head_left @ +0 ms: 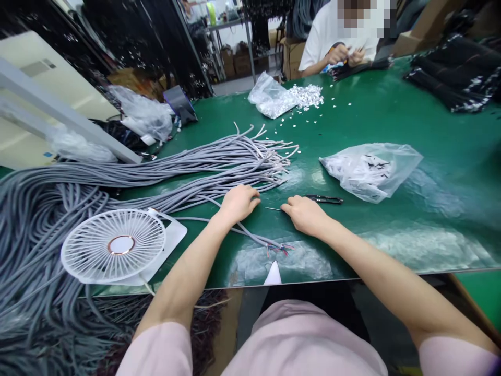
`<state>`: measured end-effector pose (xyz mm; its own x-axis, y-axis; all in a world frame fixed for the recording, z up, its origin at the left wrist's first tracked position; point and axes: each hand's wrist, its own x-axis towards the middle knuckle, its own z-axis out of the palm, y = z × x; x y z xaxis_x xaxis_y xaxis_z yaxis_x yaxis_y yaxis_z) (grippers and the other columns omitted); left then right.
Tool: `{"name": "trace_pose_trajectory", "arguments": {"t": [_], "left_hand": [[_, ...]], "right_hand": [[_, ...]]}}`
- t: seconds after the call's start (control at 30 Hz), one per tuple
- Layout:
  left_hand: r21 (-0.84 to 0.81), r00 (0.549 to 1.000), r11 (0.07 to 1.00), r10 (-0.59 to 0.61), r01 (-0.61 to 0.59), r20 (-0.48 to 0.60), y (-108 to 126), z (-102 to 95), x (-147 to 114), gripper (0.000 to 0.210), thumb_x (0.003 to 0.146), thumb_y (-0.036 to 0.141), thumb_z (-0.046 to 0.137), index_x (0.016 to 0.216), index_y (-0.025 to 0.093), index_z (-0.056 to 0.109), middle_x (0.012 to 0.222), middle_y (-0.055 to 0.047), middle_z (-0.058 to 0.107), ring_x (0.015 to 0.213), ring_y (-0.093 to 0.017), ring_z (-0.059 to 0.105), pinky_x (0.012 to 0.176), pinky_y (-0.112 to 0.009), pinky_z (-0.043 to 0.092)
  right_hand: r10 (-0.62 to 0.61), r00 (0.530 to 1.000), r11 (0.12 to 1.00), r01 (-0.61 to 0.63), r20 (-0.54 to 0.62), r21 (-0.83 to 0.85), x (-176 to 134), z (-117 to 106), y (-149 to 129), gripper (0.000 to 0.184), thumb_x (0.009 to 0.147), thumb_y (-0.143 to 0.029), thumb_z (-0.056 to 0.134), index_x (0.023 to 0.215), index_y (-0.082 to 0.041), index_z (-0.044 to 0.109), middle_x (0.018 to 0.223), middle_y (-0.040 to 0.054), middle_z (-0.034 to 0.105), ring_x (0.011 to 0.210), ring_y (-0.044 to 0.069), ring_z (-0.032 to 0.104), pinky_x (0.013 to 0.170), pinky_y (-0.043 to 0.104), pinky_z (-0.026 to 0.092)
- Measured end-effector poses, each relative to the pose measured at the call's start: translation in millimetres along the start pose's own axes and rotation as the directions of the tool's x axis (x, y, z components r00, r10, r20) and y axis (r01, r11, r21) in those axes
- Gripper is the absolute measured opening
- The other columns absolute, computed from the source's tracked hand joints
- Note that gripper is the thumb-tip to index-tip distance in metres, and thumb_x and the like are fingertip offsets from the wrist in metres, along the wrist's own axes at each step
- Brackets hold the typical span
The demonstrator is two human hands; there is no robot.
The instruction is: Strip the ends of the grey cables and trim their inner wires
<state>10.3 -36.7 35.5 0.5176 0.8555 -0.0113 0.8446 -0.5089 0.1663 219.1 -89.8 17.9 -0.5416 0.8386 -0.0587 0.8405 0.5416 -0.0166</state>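
Observation:
My left hand point(239, 202) is over the green table beside the cut ends of a bundle of grey cables point(219, 156). Its fingers are curled, and whatever lies between them is hidden. In my right hand point(303, 213) is a thin pointed metal tool point(273, 209), its tip directed left towards the left hand. Just behind the right hand lies a pair of black thread snips point(326, 199). Nearer to me, separate grey cables point(254, 238) run under my left forearm and end in stripped red and blue wires point(285, 248).
A white round fan point(113, 245) rests at the left on the cables. Clear bags of small white parts point(364, 172) and metal bits point(272, 96) lie beyond. Across the table point(371, 115), a person point(344, 47) handles black cables; more black bundles point(454, 73) lie right.

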Motion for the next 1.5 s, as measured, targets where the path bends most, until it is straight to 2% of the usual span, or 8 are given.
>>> {"name": "trace_pose_trajectory", "arguments": {"t": [0.17, 0.3, 0.47, 0.7, 0.9, 1.13, 1.3, 1.5], "left_hand": [[0.225, 0.994, 0.969, -0.105, 0.106, -0.013, 11.5, 18.9, 36.0, 0.025, 0.086, 0.031, 0.052, 0.1, 0.014, 0.064, 0.106, -0.013, 0.064, 0.103, -0.028, 0.056, 0.082, -0.037, 0.043], [0.176, 0.999, 0.983, -0.048, 0.046, 0.008, 12.0, 22.8, 30.8, 0.022, 0.087, 0.025, 0.047, 0.095, 0.011, 0.062, 0.1, -0.014, 0.065, 0.099, -0.028, 0.057, 0.079, -0.037, 0.042], [0.125, 0.998, 0.991, -0.05, 0.055, -0.04, 8.4, 19.2, 14.7, 0.025, 0.088, 0.034, 0.049, 0.102, 0.017, 0.059, 0.101, -0.008, 0.065, 0.099, -0.024, 0.056, 0.08, -0.034, 0.041], [0.17, 0.912, 0.897, -0.391, 0.408, -0.125, -40.2, -0.9, -18.8, 0.021, 0.087, 0.026, 0.048, 0.09, 0.019, 0.068, 0.101, -0.009, 0.066, 0.101, -0.027, 0.055, 0.08, -0.038, 0.04], [0.198, 0.865, 0.844, -0.473, 0.499, -0.167, -60.2, 3.7, -32.1, 0.023, 0.086, 0.029, 0.048, 0.091, 0.02, 0.069, 0.105, -0.008, 0.067, 0.103, -0.029, 0.056, 0.081, -0.04, 0.04], [0.2, 0.854, 0.831, -0.499, 0.52, -0.147, -55.0, 15.4, -33.6, 0.028, 0.088, 0.032, 0.045, 0.099, 0.02, 0.067, 0.105, -0.009, 0.066, 0.102, -0.027, 0.058, 0.08, -0.036, 0.043], [0.176, 0.847, 0.833, -0.491, 0.525, -0.204, -57.6, 20.1, -35.2, 0.028, 0.087, 0.031, 0.046, 0.107, 0.018, 0.061, 0.112, -0.01, 0.061, 0.102, -0.026, 0.057, 0.08, -0.035, 0.044], [0.21, 0.882, 0.859, -0.435, 0.467, -0.183, -58.5, 20.6, -32.9, 0.031, 0.086, 0.04, 0.049, 0.103, 0.017, 0.06, 0.108, -0.012, 0.061, 0.102, -0.029, 0.054, 0.081, -0.039, 0.043]], "right_hand": [[0.025, 1.0, 0.998, -0.025, -0.008, 0.054, -5.9, 10.8, 4.6, 0.029, 0.082, -0.006, 0.04, 0.103, -0.011, 0.059, 0.089, 0.0127, 0.06, 0.086, 0.024, 0.055, 0.074, 0.032, 0.039], [0.052, 0.985, 0.931, 0.011, -0.163, 0.365, -23.0, 16.3, 24.3, 0.036, 0.082, -0.008, 0.04, 0.114, -0.011, 0.055, 0.092, 0.0096, 0.057, 0.083, 0.019, 0.055, 0.077, 0.029, 0.043], [0.232, 0.909, 0.787, 0.034, -0.347, 0.615, -31.6, 15.0, 41.2, 0.022, 0.085, -0.016, 0.042, 0.097, -0.016, 0.06, 0.078, 0.0042, 0.054, 0.069, 0.016, 0.054, 0.065, 0.028, 0.043], [0.304, 0.841, 0.752, 0.076, -0.447, 0.655, -28.7, 20.9, 42.3, 0.014, 0.085, -0.021, 0.048, 0.09, -0.018, 0.06, 0.076, 0.0033, 0.056, 0.067, 0.015, 0.054, 0.064, 0.028, 0.044], [0.247, 0.887, 0.791, 0.046, -0.389, 0.609, -12.5, 24.9, 32.3, 0.02, 0.089, -0.023, 0.041, 0.089, -0.018, 0.06, 0.083, 0.0067, 0.062, 0.078, 0.018, 0.06, 0.073, 0.03, 0.047], [0.14, 0.982, 0.97, -0.111, -0.126, 0.216, 50.5, 13.8, 3.0, 0.033, 0.09, -0.033, 0.046, 0.119, -0.018, 0.053, 0.112, 0.0118, 0.066, 0.098, 0.026, 0.064, 0.078, 0.035, 0.048], [0.156, 0.987, 0.98, -0.15, -0.032, 0.129, 92.1, 5.3, -4.2, 0.033, 0.09, -0.032, 0.043, 0.111, -0.011, 0.057, 0.102, 0.019, 0.068, 0.093, 0.03, 0.066, 0.074, 0.038, 0.05], [0.057, 0.998, 0.995, -0.055, -0.016, 0.084, 105.4, -20.1, -0.8, 0.027, 0.082, -0.023, 0.052, 0.099, -0.008, 0.067, 0.099, 0.0217, 0.069, 0.096, 0.031, 0.065, 0.079, 0.036, 0.048]]}}
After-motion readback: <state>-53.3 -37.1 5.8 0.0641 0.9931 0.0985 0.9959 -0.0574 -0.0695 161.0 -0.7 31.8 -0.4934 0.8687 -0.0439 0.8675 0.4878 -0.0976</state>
